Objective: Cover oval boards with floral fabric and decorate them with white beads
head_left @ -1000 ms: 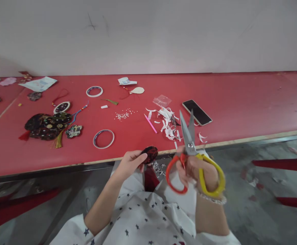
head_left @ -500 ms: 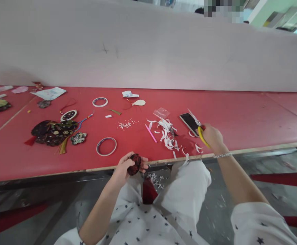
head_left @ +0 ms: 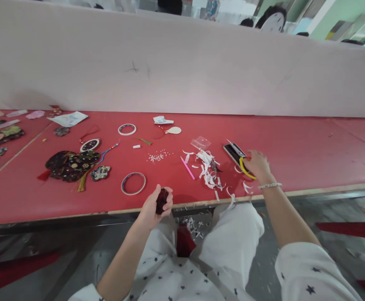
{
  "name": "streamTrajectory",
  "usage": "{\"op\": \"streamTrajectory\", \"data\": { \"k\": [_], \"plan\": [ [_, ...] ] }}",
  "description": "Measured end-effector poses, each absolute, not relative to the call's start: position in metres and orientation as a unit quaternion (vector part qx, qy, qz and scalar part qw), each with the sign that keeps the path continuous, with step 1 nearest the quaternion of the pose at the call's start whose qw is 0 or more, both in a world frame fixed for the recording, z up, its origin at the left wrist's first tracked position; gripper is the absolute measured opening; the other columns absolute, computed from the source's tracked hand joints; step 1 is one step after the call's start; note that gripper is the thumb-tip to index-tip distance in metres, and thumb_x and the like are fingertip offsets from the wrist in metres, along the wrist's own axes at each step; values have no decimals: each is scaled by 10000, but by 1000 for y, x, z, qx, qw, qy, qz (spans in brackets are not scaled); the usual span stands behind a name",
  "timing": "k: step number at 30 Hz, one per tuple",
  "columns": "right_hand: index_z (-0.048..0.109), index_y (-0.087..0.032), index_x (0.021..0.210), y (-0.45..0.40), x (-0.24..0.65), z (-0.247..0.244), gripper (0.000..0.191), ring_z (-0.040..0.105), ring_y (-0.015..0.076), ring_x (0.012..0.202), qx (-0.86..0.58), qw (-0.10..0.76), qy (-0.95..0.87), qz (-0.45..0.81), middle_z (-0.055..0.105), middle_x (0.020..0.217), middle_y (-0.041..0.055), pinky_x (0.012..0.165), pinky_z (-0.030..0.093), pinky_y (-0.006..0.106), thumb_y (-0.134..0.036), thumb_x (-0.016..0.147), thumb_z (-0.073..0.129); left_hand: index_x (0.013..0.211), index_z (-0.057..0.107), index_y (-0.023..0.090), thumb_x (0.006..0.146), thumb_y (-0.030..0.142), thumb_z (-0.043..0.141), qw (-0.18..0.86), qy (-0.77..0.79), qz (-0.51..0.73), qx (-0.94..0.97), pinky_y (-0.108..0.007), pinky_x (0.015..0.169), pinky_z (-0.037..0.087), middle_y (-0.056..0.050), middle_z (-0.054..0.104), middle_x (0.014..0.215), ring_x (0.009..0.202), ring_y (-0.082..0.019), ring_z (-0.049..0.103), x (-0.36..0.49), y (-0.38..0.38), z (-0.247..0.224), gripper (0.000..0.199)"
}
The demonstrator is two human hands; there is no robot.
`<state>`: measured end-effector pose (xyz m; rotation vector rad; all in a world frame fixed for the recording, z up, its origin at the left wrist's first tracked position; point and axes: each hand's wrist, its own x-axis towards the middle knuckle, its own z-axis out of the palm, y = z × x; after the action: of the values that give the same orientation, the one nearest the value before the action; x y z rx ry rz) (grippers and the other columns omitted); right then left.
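Here, left hand (head_left: 155,205) grips one disc (head_left: 161,201), right (head_left: 259,165) touches one pair of scissors (head_left: 242,163).

Scissors (head_left: 242,163): down they come from above the lap (head_left: 229,234) to the phone, blades spread a second ago, now looking drawn together!
Right hand (head_left: 258,165): swung out over the table (head_left: 311,154), fingers at the red handle.
Phone (head_left: 232,154): more of its face hidden now, scissors right across it.
Disc (head_left: 161,201): turned, showing a narrower side.
Left hand (head_left: 152,207): fingers, spread half a second back, have folded round the disc.
Partition (head_left: 182,71): view tilts up, and here's its top edge, room (head_left: 352,21) beyond!
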<state>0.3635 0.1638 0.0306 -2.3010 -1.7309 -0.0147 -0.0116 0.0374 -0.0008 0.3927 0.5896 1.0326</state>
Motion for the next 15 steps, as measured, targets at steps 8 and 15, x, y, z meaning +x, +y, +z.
{"op": "streamTrajectory", "data": {
  "k": [8,15],
  "plan": [
    [474,-210,1255,171,278,11,414,422,218,1250,-625,188,-756,45,483,1340,71,1022,351,361,-342,865,440,822,578,132,845,391,522,801,298,483,189,-147,344,263,16,462,619,420,-51,363,-16,40,-4,266],
    [335,-132,1337,170,250,-7,732,402,431,1209,-687,179,-702,58,419,1349,226,896,386,583,-428,726,609,826,571,140,832,383,522,781,330,486,215,-160,323,282,21,484,611,396,-61,403,-25,37,-8,248]
  ]
}}
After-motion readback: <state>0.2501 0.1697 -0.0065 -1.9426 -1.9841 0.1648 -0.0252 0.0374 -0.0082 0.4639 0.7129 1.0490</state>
